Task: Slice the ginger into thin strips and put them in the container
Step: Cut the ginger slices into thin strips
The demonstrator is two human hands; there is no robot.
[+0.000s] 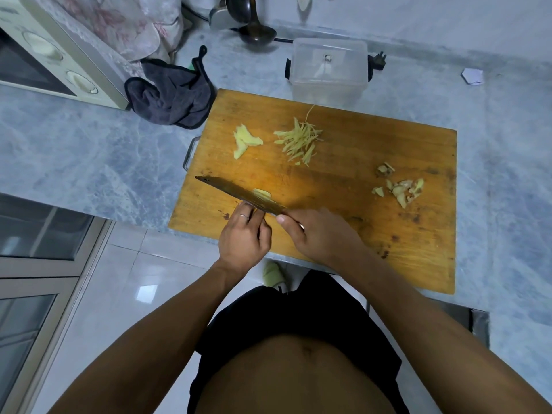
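My right hand [321,234] grips the knife [239,196], its fingers curled round the handle; my left hand [243,239] pinches a ginger slice [262,193] against the blade. Farther along the cutting board [343,180] lie ginger strips [298,140], then the container [328,70] on the desk [89,150].
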